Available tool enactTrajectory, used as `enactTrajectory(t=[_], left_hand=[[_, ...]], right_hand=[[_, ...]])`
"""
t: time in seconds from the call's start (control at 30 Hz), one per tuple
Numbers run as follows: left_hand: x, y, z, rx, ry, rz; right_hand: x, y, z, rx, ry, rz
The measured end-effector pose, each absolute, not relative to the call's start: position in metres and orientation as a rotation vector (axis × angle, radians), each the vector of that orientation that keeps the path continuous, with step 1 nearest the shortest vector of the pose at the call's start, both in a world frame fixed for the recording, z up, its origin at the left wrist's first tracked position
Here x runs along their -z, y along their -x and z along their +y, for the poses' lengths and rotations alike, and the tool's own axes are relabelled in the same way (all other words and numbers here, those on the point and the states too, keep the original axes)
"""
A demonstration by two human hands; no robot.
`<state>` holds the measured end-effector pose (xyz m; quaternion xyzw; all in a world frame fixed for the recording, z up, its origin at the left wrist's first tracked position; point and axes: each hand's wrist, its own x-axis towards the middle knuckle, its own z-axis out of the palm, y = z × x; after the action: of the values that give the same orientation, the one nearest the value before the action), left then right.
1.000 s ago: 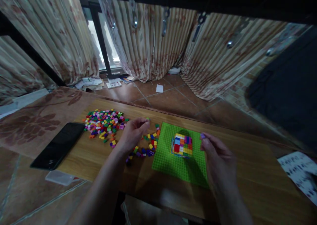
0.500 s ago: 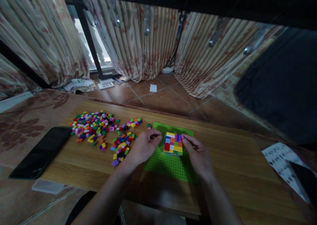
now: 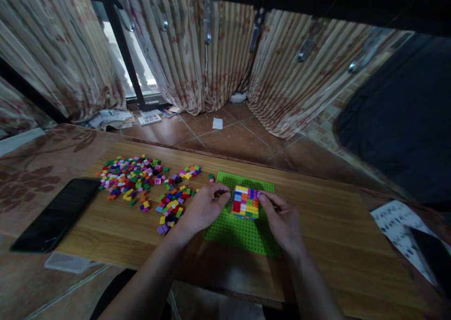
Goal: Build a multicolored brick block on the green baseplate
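Observation:
A square block of multicoloured toy bricks [image 3: 245, 203] stands on the green baseplate [image 3: 243, 238]. My right hand [image 3: 284, 219] is at the block's right side, thumb and forefinger pinching a small light-purple brick [image 3: 260, 195] against the far right corner. Whether that brick is pressed on or only touching, I cannot tell. On the opposite side, my left hand [image 3: 207, 205] hovers over the plate just left of the block, with thumb and forefinger brought together. Anything between those fingertips is too small to make out.
Loose toy bricks form a large pile [image 3: 128, 174] and a smaller scatter [image 3: 172, 205] on the wooden table [image 3: 334, 235], left of the baseplate. A dark phone or tablet [image 3: 56, 216] lies at the left edge. At right are a printed sheet [image 3: 401, 233] and a dark object [image 3: 431, 252].
Both hands keep almost the same pose around the block. The whole view has shifted slightly.

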<state>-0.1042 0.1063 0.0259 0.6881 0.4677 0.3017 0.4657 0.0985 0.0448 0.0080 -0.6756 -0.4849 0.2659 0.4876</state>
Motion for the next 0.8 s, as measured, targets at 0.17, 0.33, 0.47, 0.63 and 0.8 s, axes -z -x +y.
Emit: enactTrajectory(t=[0.17,0.33,0.47,0.63,0.8], left_hand=[[-0.027,0.102,0.106,-0.756,-1.668,1.141],[-0.022,0.101,0.106,-0.737,-1.685,1.137],[-0.017,0.099,0.107,-0.717,-1.691,1.113],[-0.016,0.098,0.106,-0.721,-1.676,1.109],[-0.016,0.098,0.106,-0.722,-1.675,1.110]], right_hand=[[-0.006,-0.096,0.047,-0.608,1.680,-1.087],[-0.005,-0.098,0.048,-0.627,1.684,-1.090],[-0.004,-0.096,0.049,-0.721,1.669,-1.023],[-0.005,-0.094,0.051,-0.908,1.547,-0.862],[-0.005,-0.093,0.052,-1.049,1.426,-0.713]])
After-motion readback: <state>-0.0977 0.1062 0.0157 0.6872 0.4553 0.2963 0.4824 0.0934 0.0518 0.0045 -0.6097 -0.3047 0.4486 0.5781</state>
